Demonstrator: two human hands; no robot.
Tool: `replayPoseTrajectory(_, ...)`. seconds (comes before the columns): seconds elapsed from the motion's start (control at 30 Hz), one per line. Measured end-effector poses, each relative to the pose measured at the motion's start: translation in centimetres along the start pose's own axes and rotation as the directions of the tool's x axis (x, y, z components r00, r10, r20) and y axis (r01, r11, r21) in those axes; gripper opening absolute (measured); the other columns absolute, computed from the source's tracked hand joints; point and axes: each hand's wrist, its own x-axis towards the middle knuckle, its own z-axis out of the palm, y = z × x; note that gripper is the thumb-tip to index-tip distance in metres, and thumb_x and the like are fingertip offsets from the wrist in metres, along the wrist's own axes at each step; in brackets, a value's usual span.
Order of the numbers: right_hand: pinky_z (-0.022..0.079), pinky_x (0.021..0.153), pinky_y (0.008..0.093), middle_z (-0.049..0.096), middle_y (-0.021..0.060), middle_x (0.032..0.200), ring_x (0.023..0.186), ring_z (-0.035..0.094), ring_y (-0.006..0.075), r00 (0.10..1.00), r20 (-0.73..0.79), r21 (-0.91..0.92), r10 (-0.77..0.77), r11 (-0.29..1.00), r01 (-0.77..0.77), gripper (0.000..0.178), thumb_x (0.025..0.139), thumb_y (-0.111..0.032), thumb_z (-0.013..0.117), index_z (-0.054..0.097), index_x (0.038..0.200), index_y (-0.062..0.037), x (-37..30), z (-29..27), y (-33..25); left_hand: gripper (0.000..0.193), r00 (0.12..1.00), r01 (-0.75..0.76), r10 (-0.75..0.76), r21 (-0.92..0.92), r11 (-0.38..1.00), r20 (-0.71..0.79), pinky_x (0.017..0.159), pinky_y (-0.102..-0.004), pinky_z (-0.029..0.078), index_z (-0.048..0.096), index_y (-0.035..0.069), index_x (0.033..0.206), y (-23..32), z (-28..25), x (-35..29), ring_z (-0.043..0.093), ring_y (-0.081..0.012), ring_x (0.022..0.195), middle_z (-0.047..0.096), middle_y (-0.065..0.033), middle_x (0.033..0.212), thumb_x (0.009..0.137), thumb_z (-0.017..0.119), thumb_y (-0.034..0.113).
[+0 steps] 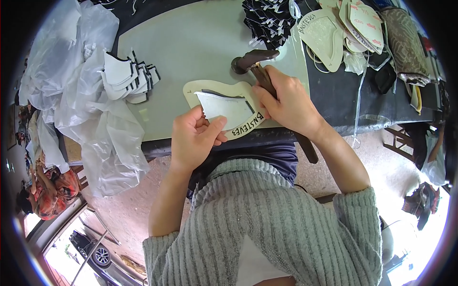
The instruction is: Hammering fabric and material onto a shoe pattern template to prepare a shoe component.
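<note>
My left hand (196, 136) pinches a white cut piece (223, 110), shaped like a shoe-upper part with a dark edge, between thumb and fingers. Under that piece lies a cream curved template (234, 88) with dark lettering along its rim, at the near edge of the board. My right hand (291, 102) is closed around the wooden handle of a hammer (253, 60), whose dark metal head points left above the template. The right fingers are at the template's right edge; whether they press on it is hard to tell.
A grey-green board (176, 43) covers much of the dark table. White dark-edged pieces (121, 76) are stacked at left beside large plastic bags (95, 119). Black pieces with white bits (269, 24) are piled at the back. More templates (320, 38) and a brown patterned roll (403, 43) lie right.
</note>
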Motion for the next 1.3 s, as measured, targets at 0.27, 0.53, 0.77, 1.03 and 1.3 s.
replayPoseTrajectory(0.27,0.048,0.052,0.0336,0.059,0.0087,0.061,0.053,0.062,0.0206,0.995,0.013,-0.126,-0.103,0.987,0.103,0.029,0.085,-0.019,0.071,0.051,0.089,0.0006,-0.2,-0.3,-0.5,0.014,0.999,-0.021,0.024,0.078,0.997,-0.045,0.051,-0.0223,0.051,0.063,-0.005,0.093,0.0,0.8,-0.1,0.065,-0.0097,0.058,0.066,-0.0071,0.069,0.089,0.067,0.007)
replayPoseTrajectory(0.53,0.05,0.058,0.0401,0.06,0.0134,0.063,0.059,0.062,0.0323,0.989,0.088,-0.337,-0.123,0.93,0.146,0.046,0.074,-0.026,0.082,0.048,0.09,-0.0003,0.2,0.4,-1.4,0.029,0.975,-0.207,0.213,0.65,0.731,0.071,0.046,-0.0295,0.037,0.05,0.001,0.07,1.5,-0.1,0.2,0.047,-0.009,0.045,0.051,-0.0049,0.051,0.085,0.072,0.014)
replayPoseTrajectory(0.77,0.05,0.058,0.039,0.06,0.0131,0.063,0.059,0.063,0.0311,0.992,0.106,-0.297,-0.065,0.95,0.094,0.046,0.072,-0.027,0.084,0.05,0.089,0.0002,0.2,0.3,-1.8,0.033,0.99,-0.14,0.14,0.309,0.941,0.02,0.046,-0.0265,0.032,0.046,0.001,0.066,-0.2,-2.5,1.9,0.037,-0.0042,0.049,0.048,0.0001,0.05,0.083,0.073,0.012)
replayPoseTrajectory(1.03,0.048,0.056,0.038,0.06,0.0127,0.062,0.056,0.062,0.0296,0.992,0.106,-0.31,-0.069,0.946,0.099,0.047,0.072,-0.027,0.084,0.051,0.092,0.0006,0.3,0.2,-1.9,0.027,0.988,-0.152,0.129,0.376,0.914,0.086,0.046,-0.0248,0.032,0.053,-0.001,0.068,0.3,-2.9,2.1,0.038,-0.0031,0.05,0.05,0.0012,0.052,0.083,0.072,0.01)
replayPoseTrajectory(1.3,0.047,0.056,0.0382,0.059,0.0132,0.062,0.056,0.061,0.031,0.99,0.121,-0.31,-0.071,0.945,0.105,0.048,0.072,-0.027,0.084,0.051,0.093,0.0007,0.2,0.2,-2.0,0.029,0.992,-0.089,0.042,0.436,0.896,0.117,0.044,-0.0241,0.03,0.053,0.0,0.064,1.3,-2.6,1.8,0.039,-0.0013,0.05,0.051,0.0044,0.051,0.082,0.073,0.01)
